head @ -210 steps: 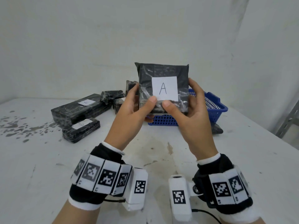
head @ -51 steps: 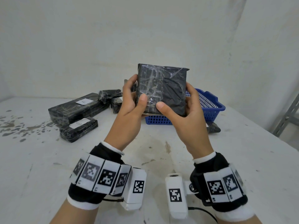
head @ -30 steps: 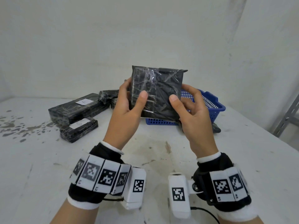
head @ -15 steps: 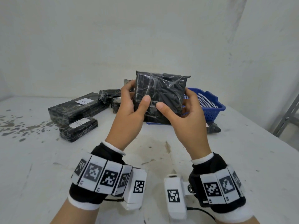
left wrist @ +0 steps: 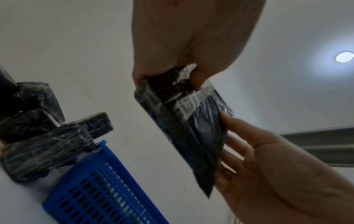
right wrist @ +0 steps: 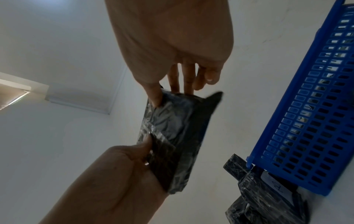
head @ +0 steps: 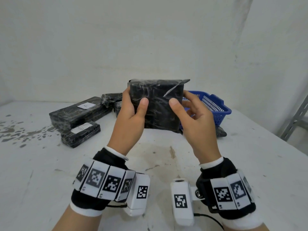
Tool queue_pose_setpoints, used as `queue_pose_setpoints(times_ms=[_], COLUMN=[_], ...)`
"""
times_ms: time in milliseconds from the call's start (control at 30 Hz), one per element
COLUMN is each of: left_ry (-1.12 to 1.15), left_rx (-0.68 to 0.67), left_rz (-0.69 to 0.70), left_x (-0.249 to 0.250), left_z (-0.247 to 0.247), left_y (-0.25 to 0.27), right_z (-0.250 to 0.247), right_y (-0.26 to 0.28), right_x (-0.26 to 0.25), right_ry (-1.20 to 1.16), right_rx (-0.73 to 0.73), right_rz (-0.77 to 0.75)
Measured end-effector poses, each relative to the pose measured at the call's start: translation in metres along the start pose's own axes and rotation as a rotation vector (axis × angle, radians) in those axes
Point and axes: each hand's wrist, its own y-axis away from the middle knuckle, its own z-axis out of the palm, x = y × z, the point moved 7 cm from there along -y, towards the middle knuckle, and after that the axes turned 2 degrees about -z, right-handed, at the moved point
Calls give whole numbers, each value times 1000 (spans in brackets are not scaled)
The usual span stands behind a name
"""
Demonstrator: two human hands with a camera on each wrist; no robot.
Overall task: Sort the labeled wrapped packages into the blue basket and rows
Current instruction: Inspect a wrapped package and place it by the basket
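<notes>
I hold a square black wrapped package (head: 158, 107) upright above the table, its plain side facing me and no label showing. My left hand (head: 135, 104) grips its left edge, thumb on the front. My right hand (head: 181, 100) pinches the right edge, thumb in front and fingers spread behind. In the left wrist view the package (left wrist: 191, 128) hangs between both hands. The right wrist view shows the package (right wrist: 172, 136) the same way. The blue basket (head: 216, 105) stands just behind and right of the package.
A long black package (head: 75, 114) and a small one (head: 81, 132), both with white labels, lie at the left. More wrapped packages (head: 111, 99) sit behind them. A small dark package (head: 220, 131) lies by the basket's near right side. A metal shelf post (head: 295, 119) stands at the right edge.
Seven seconds ago the "A" label faced me; the package now shows its plain side. Over the last second it sank slightly and my right fingers loosened and spread behind it.
</notes>
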Motion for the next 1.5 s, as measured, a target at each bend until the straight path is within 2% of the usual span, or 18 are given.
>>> queue_pose_setpoints(times_ms=[367, 533, 767, 933, 1067, 1500], left_ry=[50, 83, 85, -132, 68, 226], left_rx=[17, 19, 26, 57, 35, -54], left_rz=[47, 60, 38, 33, 47, 47], left_x=[9, 13, 11, 4, 9, 13], left_z=[-1, 1, 2, -3, -5, 4], left_y=[2, 5, 6, 3, 2, 4], right_z=[5, 10, 11, 5, 5, 4], right_y=[1, 4, 7, 6, 5, 1], right_x=[-4, -8, -11, -14, -12, -9], right_ry=[-68, -135, -108, -61, -56, -102], right_rx=[-20, -77, -90, -65, -50, -32], right_rz=[-6, -21, -31, -36, -10, -34])
